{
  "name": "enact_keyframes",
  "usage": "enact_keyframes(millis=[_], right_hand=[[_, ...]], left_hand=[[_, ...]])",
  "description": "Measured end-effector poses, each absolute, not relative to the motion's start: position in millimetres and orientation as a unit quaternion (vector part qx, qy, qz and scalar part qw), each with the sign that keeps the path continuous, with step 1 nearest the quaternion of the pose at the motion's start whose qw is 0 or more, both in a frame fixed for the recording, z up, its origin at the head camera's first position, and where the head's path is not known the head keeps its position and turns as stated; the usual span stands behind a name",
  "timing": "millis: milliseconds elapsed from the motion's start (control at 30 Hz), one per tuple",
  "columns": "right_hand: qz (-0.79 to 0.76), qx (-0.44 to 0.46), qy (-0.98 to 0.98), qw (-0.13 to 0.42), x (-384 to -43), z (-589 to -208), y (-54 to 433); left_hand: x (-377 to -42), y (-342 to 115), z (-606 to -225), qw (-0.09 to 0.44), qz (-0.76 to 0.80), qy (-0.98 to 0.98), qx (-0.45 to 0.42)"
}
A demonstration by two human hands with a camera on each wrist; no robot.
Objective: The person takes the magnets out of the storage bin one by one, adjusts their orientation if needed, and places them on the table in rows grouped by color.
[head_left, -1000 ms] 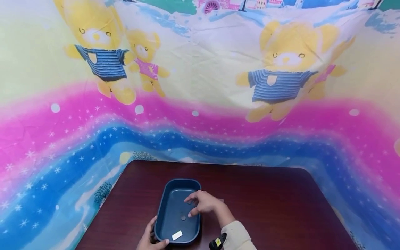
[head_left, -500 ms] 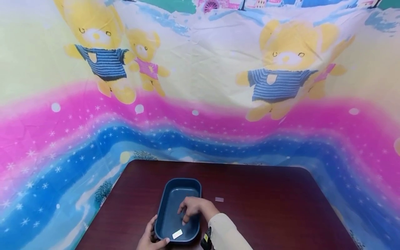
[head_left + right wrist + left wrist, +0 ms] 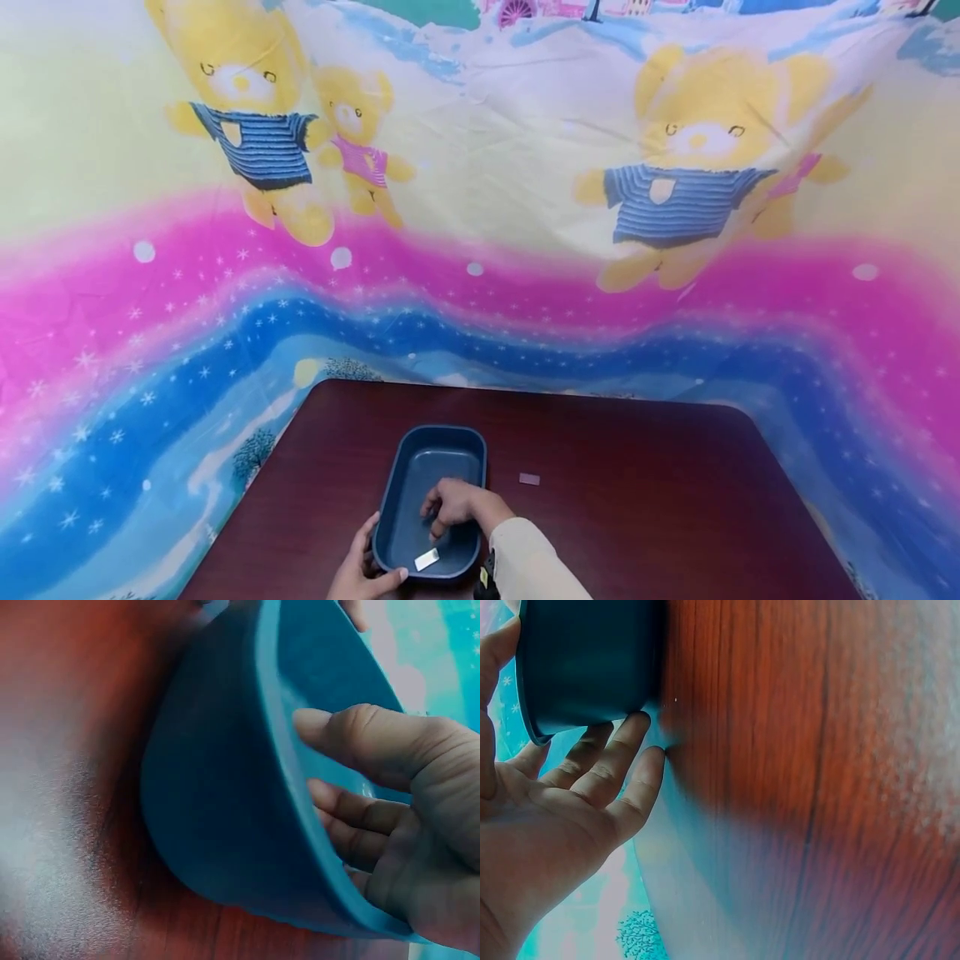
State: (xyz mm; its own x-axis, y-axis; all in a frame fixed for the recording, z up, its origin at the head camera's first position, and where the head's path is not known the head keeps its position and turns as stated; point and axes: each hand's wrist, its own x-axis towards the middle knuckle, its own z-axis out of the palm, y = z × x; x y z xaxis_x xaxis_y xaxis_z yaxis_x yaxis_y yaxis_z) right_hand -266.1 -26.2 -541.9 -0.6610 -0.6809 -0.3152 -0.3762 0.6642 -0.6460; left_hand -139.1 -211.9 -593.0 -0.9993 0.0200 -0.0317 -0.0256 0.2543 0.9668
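A dark blue rectangular tub point(image 3: 441, 454) with rounded corners stands on the table. At its near left corner my left hand point(image 3: 358, 567) holds it, the thumb on the rim and the fingers against the outer wall point(image 3: 592, 660). My right hand point(image 3: 453, 504) reaches down inside the tub from the right. In the right wrist view its thumb and loosely bent fingers are apart, with nothing visible between them. A small white rectangular piece point(image 3: 427, 559) lies on the tub floor, just nearer than the right fingers. The floor under the right hand is hidden.
On the dark red wooden table point(image 3: 637, 500), a small pinkish rectangular piece point(image 3: 529, 479) lies right of the tub. Behind the table hangs a patterned cloth point(image 3: 480, 275) with printed bears. A black device point(image 3: 486, 579) sits at the right wrist.
My right hand has moved left and nearer inside the tub, covering a round disc seen earlier and uncovering the pinkish piece. The left hand keeps its hold on the tub.
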Motion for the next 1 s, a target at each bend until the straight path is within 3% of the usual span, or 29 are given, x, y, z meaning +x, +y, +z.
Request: enact_keyframes(millis=[233,1000], right_hand=[[-0.205,-0.327,0.882,0.272,-253.4,-556.7,-37.1],[-0.097,-0.419,0.894,0.128,-246.4,-573.0,-44.5]], left_hand=[[-137.9,-212.0,-594.5,0.005,0.621,0.784,0.001],[-138.7,-214.9,-596.2,0.052,0.657,0.752,-0.019]])
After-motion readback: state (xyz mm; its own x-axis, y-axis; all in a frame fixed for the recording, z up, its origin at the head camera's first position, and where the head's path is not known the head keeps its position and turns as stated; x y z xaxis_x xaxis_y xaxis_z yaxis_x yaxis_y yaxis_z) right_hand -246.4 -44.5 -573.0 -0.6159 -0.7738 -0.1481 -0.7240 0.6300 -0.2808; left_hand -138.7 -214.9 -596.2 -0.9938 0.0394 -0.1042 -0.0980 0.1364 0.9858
